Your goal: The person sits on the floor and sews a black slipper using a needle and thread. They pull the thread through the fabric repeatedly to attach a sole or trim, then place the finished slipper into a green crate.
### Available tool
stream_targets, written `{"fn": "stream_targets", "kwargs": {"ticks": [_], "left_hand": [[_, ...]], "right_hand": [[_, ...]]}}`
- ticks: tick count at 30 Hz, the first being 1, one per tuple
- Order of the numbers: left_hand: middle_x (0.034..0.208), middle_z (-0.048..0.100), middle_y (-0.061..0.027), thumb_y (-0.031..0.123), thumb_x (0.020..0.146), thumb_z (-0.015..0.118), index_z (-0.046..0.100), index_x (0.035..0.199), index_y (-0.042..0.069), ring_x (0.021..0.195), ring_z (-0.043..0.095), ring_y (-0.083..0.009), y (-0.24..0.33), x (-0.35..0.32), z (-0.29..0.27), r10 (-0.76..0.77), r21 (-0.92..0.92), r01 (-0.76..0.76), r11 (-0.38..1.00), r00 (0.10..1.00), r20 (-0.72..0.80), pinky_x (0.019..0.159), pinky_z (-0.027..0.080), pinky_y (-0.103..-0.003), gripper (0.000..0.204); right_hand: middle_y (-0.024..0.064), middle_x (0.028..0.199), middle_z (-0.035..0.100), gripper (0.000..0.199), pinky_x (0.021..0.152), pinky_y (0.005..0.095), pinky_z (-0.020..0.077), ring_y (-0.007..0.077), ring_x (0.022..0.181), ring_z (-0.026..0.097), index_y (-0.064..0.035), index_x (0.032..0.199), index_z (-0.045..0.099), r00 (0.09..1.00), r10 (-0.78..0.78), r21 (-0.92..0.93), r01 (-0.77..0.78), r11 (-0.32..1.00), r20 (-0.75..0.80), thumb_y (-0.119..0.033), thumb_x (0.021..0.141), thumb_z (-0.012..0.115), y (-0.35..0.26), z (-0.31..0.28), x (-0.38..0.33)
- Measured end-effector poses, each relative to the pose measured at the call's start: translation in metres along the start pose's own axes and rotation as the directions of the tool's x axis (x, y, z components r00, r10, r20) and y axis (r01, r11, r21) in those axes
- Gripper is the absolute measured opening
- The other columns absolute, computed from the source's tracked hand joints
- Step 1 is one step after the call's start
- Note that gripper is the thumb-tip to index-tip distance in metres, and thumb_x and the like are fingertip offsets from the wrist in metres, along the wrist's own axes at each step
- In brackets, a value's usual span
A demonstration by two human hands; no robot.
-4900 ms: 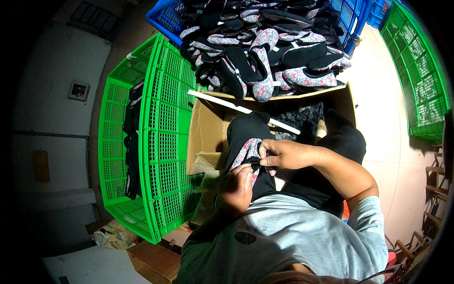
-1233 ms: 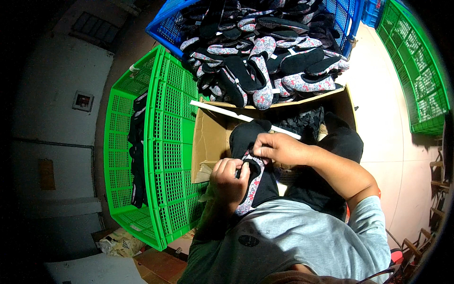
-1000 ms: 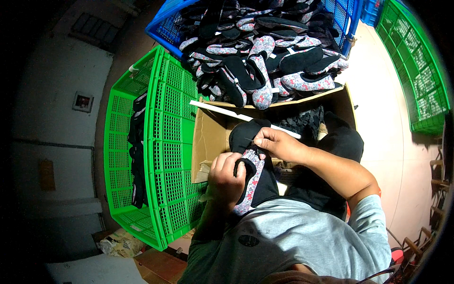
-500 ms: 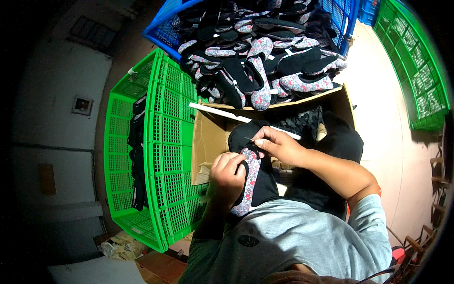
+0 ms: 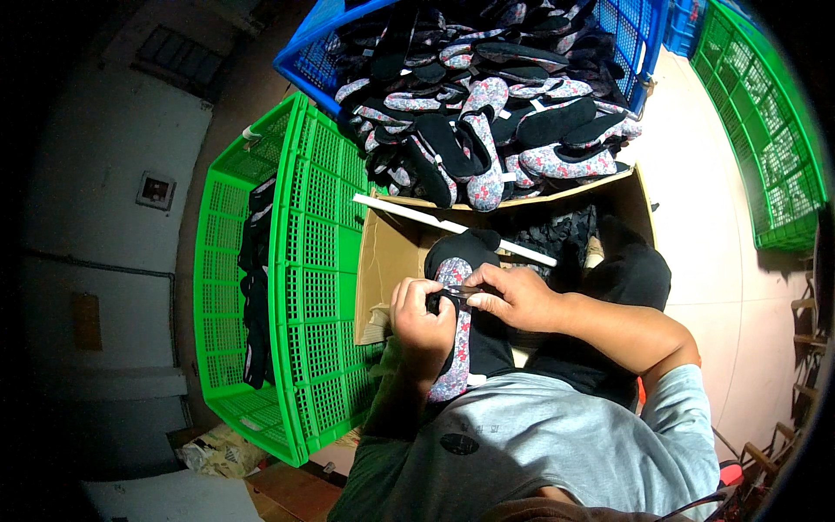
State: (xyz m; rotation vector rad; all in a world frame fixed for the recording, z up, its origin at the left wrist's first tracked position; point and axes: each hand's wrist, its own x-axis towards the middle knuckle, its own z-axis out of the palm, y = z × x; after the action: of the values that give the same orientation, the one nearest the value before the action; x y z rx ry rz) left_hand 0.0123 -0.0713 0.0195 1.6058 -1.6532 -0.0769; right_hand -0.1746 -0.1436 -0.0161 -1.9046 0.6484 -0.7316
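Note:
I hold a black slipper with a pink flowered lining point(image 5: 457, 344) over my lap. My left hand point(image 5: 421, 315) grips its left side around the middle. My right hand point(image 5: 513, 296) pinches its upper edge near the toe, and a small thin dark thing shows between the fingers there; what it is I cannot tell. The slipper's toe end point(image 5: 465, 245) points away from me, over an open cardboard box point(image 5: 387, 261).
A blue crate point(image 5: 648, 35) heaped with several like slippers point(image 5: 487, 122) stands beyond the box. A green crate point(image 5: 296, 287) at my left holds a few black pieces point(image 5: 254, 287). Another green crate point(image 5: 770, 130) stands at the right on the pale floor.
Both hands stay on the slipper. The right hand has slid a little down from the toe toward the left hand. The view has shifted slightly.

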Motion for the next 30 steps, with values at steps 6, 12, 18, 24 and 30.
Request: {"fn": "stream_targets", "kwargs": {"ticks": [6, 12, 18, 24, 30], "left_hand": [[0.086, 0.062, -0.0154, -0.006, 0.071, 0.067, 0.06, 0.088, 0.002, 0.085, 0.062, -0.0378, 0.0014, 0.0004, 0.002, 0.011, 0.03, -0.011, 0.999, 1.0, -0.007, 0.078, 0.05, -0.046, 0.02], [0.086, 0.062, -0.0149, -0.006, 0.071, 0.067, 0.06, 0.088, 0.002, 0.084, 0.062, -0.0373, 0.0019, -0.0002, 0.0031, 0.022, 0.042, -0.022, 0.999, 1.0, -0.018, 0.078, 0.049, -0.046, 0.02], [0.085, 0.061, -0.015, -0.007, 0.071, 0.068, 0.06, 0.087, 0.002, 0.084, 0.062, -0.0367, 0.0024, 0.0003, 0.0048, 0.035, 0.047, -0.034, 0.998, 0.999, -0.019, 0.077, 0.05, -0.045, 0.02], [0.085, 0.061, -0.0149, -0.009, 0.07, 0.068, 0.059, 0.086, 0.002, 0.084, 0.062, -0.0357, 0.0046, 0.0008, 0.0046, 0.031, 0.052, -0.03, 0.998, 0.999, -0.02, 0.078, 0.05, -0.043, 0.021], [0.084, 0.061, -0.0149, -0.008, 0.07, 0.068, 0.059, 0.086, 0.002, 0.083, 0.062, -0.036, 0.0058, 0.0009, 0.0047, 0.025, 0.061, -0.024, 0.998, 1.0, -0.01, 0.078, 0.05, -0.043, 0.02]], "right_hand": [[0.0187, 0.095, 0.072, 0.03, 0.072, 0.052, 0.0534, 0.0424, 0.087, 0.069, -0.0088, 0.111, 0.062, 0.998, 0.042, -0.03, -0.041, 0.999, 0.035, -0.037, 0.1, 0.063, -0.0051, -0.0037, 0.0009], [0.0192, 0.094, 0.072, 0.032, 0.071, 0.0527, 0.0528, 0.0426, 0.086, 0.069, -0.0086, 0.108, 0.062, 0.999, 0.032, -0.078, -0.03, 0.997, 0.023, -0.039, 0.1, 0.063, -0.0076, -0.0053, 0.0013], [0.0187, 0.089, 0.071, 0.031, 0.069, 0.0538, 0.0518, 0.0426, 0.083, 0.069, -0.0088, 0.106, 0.06, 1.0, -0.005, -0.155, 0.006, 0.988, 0.011, -0.04, 0.101, 0.062, -0.0059, -0.0054, 0.0006], [0.0171, 0.084, 0.07, 0.03, 0.065, 0.0531, 0.0514, 0.042, 0.078, 0.068, -0.0088, 0.104, 0.06, 0.996, -0.088, -0.195, 0.081, 0.977, -0.028, -0.038, 0.1, 0.062, 0.0001, -0.0016, 0.0011], [0.0172, 0.086, 0.071, 0.03, 0.065, 0.0526, 0.052, 0.042, 0.079, 0.068, -0.0093, 0.103, 0.062, 0.998, -0.068, -0.198, 0.064, 0.978, -0.017, -0.039, 0.1, 0.062, -0.0035, -0.0045, 0.001]]}}
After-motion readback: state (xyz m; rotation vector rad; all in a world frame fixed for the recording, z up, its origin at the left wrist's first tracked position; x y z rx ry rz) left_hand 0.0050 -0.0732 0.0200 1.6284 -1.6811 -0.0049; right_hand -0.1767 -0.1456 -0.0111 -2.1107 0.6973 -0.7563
